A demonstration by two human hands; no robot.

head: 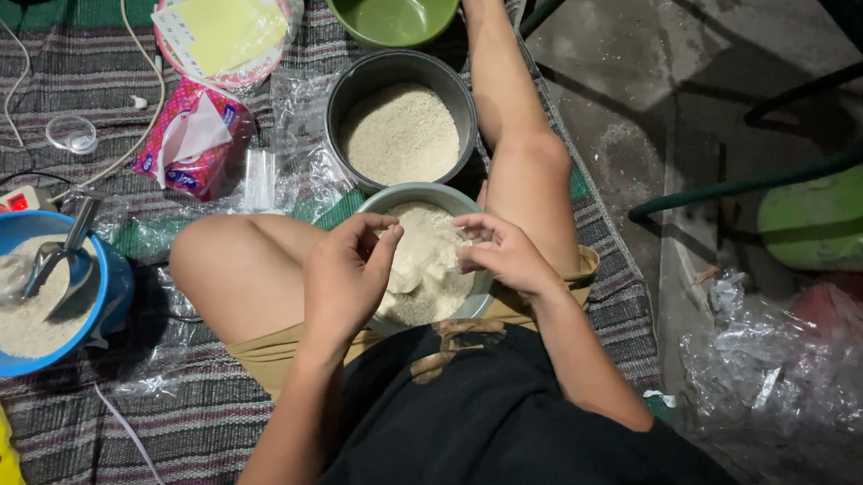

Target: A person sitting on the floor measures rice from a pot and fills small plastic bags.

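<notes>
I sit on a striped mat with a pale green bowl [420, 192] of white grains in my lap. A thin clear plastic bag [430, 252] partly filled with grains lies over the bowl. My left hand [346, 272] pinches the bag's left edge. My right hand [501, 252] grips its right edge, fingers curled. Just beyond the bowl stands a dark metal pot [400, 121] holding more white grains.
A blue bowl [41, 299] of grains with a metal scoop [61, 253] is at left. A pink tissue pack [193, 136], clear bags [286, 171], a green bowl [395, 12], a plate with yellow paper [222, 35], cables and bare concrete at right surround me.
</notes>
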